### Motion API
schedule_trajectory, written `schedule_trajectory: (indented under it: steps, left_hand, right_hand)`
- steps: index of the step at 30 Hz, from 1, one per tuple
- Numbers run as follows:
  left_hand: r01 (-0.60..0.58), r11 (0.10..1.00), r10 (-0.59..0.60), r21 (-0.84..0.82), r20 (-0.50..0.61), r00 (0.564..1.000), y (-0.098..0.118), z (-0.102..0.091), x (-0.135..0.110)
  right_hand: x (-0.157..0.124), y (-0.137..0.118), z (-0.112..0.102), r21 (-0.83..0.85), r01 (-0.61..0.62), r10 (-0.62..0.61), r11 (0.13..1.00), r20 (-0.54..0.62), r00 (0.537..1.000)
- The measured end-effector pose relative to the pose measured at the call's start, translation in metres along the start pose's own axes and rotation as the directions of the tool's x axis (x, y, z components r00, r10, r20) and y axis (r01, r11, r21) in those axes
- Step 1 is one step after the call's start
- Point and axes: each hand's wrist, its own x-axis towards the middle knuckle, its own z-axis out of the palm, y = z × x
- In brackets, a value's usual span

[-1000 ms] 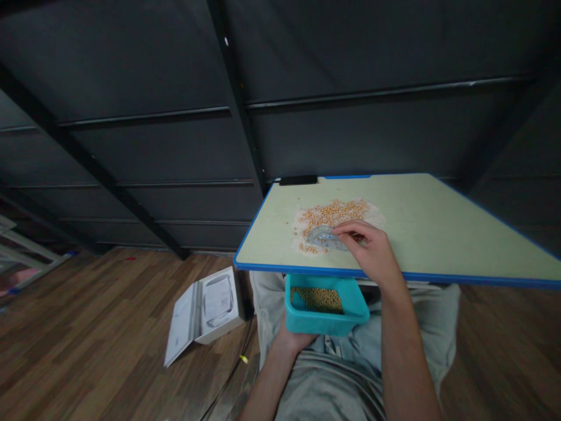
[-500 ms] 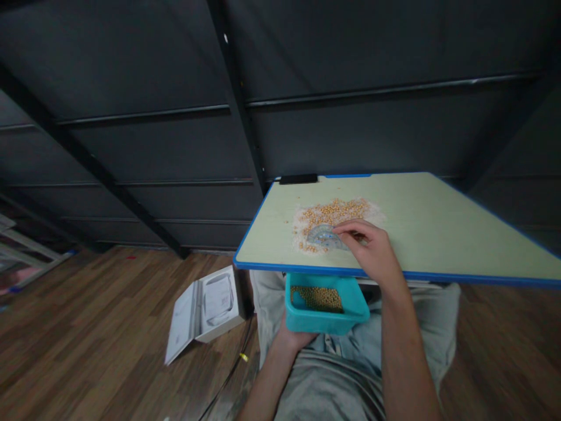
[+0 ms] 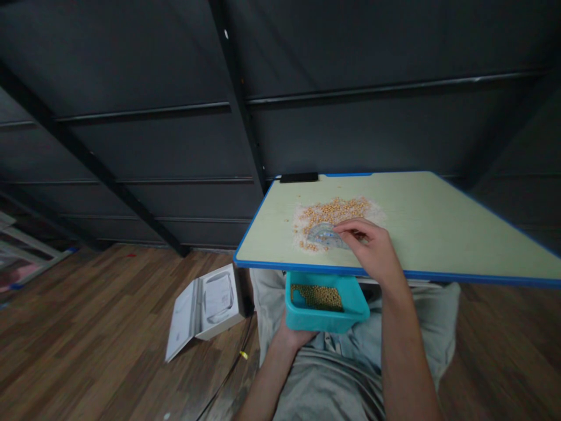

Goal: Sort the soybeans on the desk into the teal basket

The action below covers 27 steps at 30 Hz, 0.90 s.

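Between the thumb and fingers of my right hand (image 3: 366,242) is a clear plastic protractor (image 3: 324,233), tilted over the near part of a spread of yellow soybeans (image 3: 335,210). White grains (image 3: 374,214), like rice, lie under and around the beans. Below the table edge my left hand (image 3: 298,336) supports a teal plastic box (image 3: 324,321) from beneath; its fingers are mostly hidden by the box. Inside the box, a layer of soybeans (image 3: 322,297) covers the left and middle of the bottom.
The pale folding table (image 3: 447,228) has a blue rim. A black flat object (image 3: 298,178) lies at its back left edge. On the wooden floor are an open white carton (image 3: 210,307) and a black cable (image 3: 228,374). A dark panelled wall (image 3: 350,47) rises behind.
Hardly anything differs. The protractor appears to have shifted very slightly in my right hand; the box and my left hand stay in place.
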Motion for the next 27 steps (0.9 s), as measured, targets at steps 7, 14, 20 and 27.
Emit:
schedule_trajectory:
  steps: [7, 14, 20, 27]
  left_hand:
    - [-0.026, 1.000, 0.026, -0.003, 0.035, 0.999, -0.002, -0.003, 0.003]
    - [-0.031, 0.999, 0.034, -0.031, 0.110, 0.993, -0.003, -0.014, 0.009]
    - [-0.025, 0.999, 0.032, -0.041, 0.175, 0.984, -0.006, -0.026, 0.013]
    - [-0.034, 0.998, 0.042, -0.051, 0.168, 0.985, -0.005, -0.026, 0.012]
  right_hand:
    - [0.000, 0.002, 0.000, -0.004, 0.006, -0.006, 1.000, 0.001, 1.000]
    - [0.000, 0.005, 0.000, 0.007, 0.009, -0.009, 1.000, -0.001, 1.000]
    - [0.000, 0.005, 0.000, 0.008, 0.006, -0.006, 1.000, 0.001, 1.000]
    - [0.000, 0.003, 0.000, 0.008, 0.008, -0.008, 1.000, -0.002, 1.000]
